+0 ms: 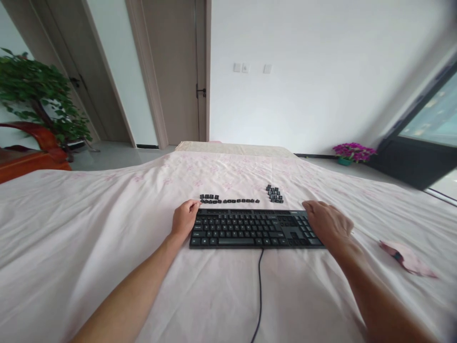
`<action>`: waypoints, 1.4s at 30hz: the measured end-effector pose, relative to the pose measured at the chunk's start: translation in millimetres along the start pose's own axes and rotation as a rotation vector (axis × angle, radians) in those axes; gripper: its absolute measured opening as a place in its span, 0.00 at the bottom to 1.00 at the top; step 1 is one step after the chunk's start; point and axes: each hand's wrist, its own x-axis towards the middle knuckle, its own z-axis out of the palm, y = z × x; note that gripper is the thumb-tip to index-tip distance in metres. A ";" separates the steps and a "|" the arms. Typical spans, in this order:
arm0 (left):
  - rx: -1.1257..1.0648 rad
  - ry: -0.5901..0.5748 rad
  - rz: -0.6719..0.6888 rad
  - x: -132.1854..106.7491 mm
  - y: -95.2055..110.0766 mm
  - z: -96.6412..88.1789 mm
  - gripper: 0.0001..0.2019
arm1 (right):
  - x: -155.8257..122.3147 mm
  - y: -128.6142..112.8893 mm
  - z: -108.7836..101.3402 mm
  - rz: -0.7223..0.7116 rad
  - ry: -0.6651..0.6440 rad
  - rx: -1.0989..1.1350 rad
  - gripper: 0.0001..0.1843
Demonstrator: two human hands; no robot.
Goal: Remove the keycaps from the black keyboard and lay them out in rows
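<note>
A black keyboard (238, 228) lies flat on the pink-patterned cloth in front of me, its space bar towards me. The strip along its far side shows no keycaps, and parts of its right section look bare too. At the left end my left hand (184, 218) is closed on the keyboard's far corner, thumb and fingertips together. My right hand (326, 220) curls around the opposite end and covers part of the number pad. Beyond the keyboard, loose black keycaps (235, 201) form a long row, with a second cluster of keycaps (274, 194) further right.
A black cable (260, 290) runs over the cloth (171, 286) towards me. To the right lies a crumpled pink cloth (409, 258) with a dark spot. Further off are a wooden chair (46, 145), a leafy plant (39, 95), purple flowers (353, 151) and a door (174, 71).
</note>
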 end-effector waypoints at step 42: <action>0.155 0.000 -0.051 -4.2 8.6 4.6 0.13 | -20.9 63.4 42.2 0.068 -0.080 -0.050 0.27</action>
